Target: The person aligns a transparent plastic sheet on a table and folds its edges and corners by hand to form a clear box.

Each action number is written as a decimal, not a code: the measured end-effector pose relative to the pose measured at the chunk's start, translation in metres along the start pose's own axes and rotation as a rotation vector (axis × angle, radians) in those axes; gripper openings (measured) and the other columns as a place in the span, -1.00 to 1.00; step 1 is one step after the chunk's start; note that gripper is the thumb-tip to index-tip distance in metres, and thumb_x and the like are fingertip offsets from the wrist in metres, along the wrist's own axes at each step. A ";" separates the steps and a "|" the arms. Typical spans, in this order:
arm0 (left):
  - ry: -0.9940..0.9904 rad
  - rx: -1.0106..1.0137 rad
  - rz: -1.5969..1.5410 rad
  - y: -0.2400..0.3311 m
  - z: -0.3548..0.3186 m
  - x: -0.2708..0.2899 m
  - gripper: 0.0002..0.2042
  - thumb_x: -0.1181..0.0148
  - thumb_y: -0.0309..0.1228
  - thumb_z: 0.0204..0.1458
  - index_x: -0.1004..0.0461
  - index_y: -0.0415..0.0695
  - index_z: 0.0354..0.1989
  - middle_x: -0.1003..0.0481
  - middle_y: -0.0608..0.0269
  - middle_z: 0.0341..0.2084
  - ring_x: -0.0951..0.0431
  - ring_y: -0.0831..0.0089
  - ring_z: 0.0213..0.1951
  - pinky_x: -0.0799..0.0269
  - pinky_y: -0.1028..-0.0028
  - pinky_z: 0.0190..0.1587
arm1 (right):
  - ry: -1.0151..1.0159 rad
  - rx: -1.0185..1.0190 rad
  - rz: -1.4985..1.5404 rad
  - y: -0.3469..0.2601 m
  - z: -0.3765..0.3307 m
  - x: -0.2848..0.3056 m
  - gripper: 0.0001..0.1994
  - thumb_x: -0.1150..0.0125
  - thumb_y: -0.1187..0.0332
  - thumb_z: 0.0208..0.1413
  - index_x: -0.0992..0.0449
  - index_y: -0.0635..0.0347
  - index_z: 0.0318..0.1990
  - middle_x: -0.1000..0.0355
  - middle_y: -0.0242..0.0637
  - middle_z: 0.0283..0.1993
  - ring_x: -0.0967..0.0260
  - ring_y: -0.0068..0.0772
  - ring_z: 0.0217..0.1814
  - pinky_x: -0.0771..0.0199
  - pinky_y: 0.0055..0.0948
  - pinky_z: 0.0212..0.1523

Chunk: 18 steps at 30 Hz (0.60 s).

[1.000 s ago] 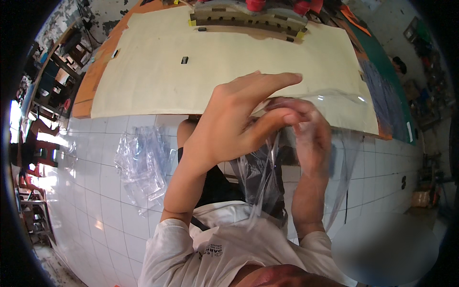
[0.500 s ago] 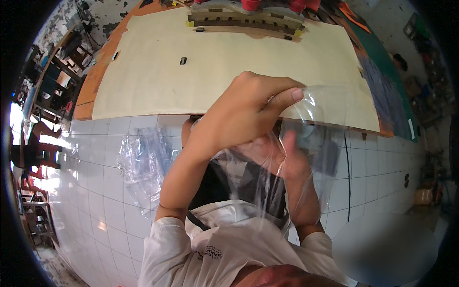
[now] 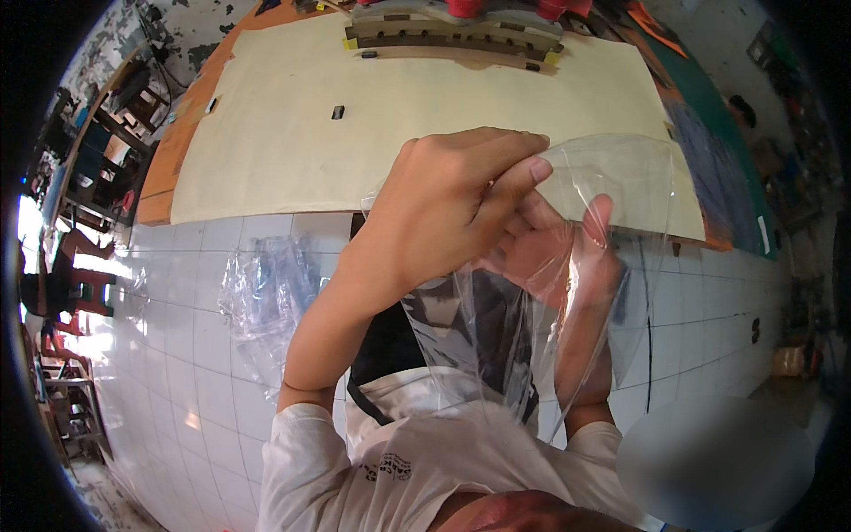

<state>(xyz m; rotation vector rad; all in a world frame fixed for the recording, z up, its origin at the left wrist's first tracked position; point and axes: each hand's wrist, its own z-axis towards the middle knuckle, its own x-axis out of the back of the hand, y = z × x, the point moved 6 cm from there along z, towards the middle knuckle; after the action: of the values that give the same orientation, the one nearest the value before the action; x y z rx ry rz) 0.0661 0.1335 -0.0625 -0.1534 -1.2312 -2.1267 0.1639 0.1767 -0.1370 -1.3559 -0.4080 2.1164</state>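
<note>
A clear plastic bag (image 3: 612,186) hangs in front of me, held up between both hands. My left hand (image 3: 443,208) pinches the bag's top edge with thumb and fingertips. My right hand (image 3: 567,257) is seen through the clear film, inside or behind the bag, with fingers spread against it. Under the bag lies a black-and-white garment (image 3: 390,355) on my lap, partly hidden by the film and my arms.
A pile of clear plastic bags (image 3: 266,293) lies on the white tiled floor (image 3: 186,355) to my left. Ahead is a large beige sheet (image 3: 399,124) on an orange board, with a wooden rack (image 3: 452,35) at its far edge. Furniture stands at far left.
My left hand has closed down onto the bag's top edge, and the bag has spread wider. My right hand has shifted lower within the film.
</note>
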 end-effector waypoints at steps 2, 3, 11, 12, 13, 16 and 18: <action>0.005 0.036 -0.027 -0.005 0.002 -0.002 -0.79 -0.15 -0.42 0.12 -0.55 -0.32 -0.19 -0.55 -0.03 -0.48 -0.60 0.25 -0.50 -0.49 0.38 -0.39 | 0.358 -0.066 -0.363 0.005 0.001 0.008 0.11 0.41 -0.53 0.01 0.24 0.35 0.41 0.19 -0.07 0.49 0.34 -0.16 0.56 0.35 -0.05 0.47; 0.036 -0.036 0.089 -0.008 0.004 -0.002 -0.79 -0.14 -0.38 0.12 -0.55 -0.28 -0.21 -0.53 0.00 -0.52 -0.59 0.21 -0.51 -0.47 0.35 -0.41 | 0.359 -0.067 -0.364 0.007 0.002 0.009 0.11 0.41 -0.53 0.01 0.24 0.35 0.41 0.19 -0.07 0.49 0.34 -0.16 0.56 0.35 -0.05 0.47; -0.007 0.087 0.165 -0.021 0.013 0.003 -0.73 -0.08 -0.32 0.19 -0.56 -0.30 -0.20 -0.58 -0.03 -0.45 -0.59 0.18 -0.48 -0.47 0.36 -0.38 | 0.273 -0.032 0.116 0.024 -0.002 0.018 0.13 0.48 -0.52 0.04 0.17 0.52 0.37 0.14 0.12 0.46 0.26 -0.05 0.54 0.40 -0.08 0.48; -0.056 0.123 0.041 -0.026 0.014 0.003 -0.70 -0.03 -0.29 0.22 -0.55 -0.32 -0.18 -0.59 -0.01 -0.38 -0.61 0.20 -0.42 -0.49 0.35 -0.30 | 0.275 -0.031 0.116 0.022 0.000 0.018 0.13 0.48 -0.52 0.04 0.17 0.52 0.37 0.14 0.12 0.46 0.26 -0.05 0.54 0.40 -0.08 0.48; -0.105 0.158 -0.083 -0.031 0.016 0.003 -0.66 0.03 -0.27 0.25 -0.55 -0.33 -0.17 -0.60 0.01 -0.31 -0.63 0.22 -0.35 -0.50 0.34 -0.23 | 0.201 -0.043 0.089 0.018 0.004 0.012 0.12 0.49 -0.51 0.05 0.18 0.54 0.36 0.13 0.18 0.44 0.28 -0.03 0.54 0.41 -0.07 0.48; 0.226 -0.014 -0.422 -0.039 0.017 0.033 -0.56 0.15 -0.20 0.29 -0.50 -0.39 -0.10 -0.56 0.00 -0.17 -0.61 0.23 -0.21 -0.48 0.36 -0.10 | 0.206 -0.052 0.169 0.015 0.008 0.006 0.11 0.51 -0.49 0.06 0.21 0.52 0.37 0.13 0.31 0.41 0.30 0.05 0.54 0.45 -0.06 0.48; 0.240 -0.034 -0.412 -0.033 0.006 0.053 -0.46 0.14 -0.08 0.26 -0.47 -0.44 -0.06 -0.53 -0.07 -0.11 -0.55 0.16 -0.04 -0.39 0.34 0.03 | 0.066 -0.006 0.189 0.014 0.007 0.005 0.09 0.52 -0.49 0.07 0.24 0.46 0.39 0.11 0.33 0.40 0.28 0.12 0.52 0.47 -0.05 0.48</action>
<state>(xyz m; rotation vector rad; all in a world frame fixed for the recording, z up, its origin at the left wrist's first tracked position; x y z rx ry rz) 0.0038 0.1236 -0.0613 0.3617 -1.1568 -2.4272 0.1520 0.1695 -0.1455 -1.5150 -0.2685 2.2155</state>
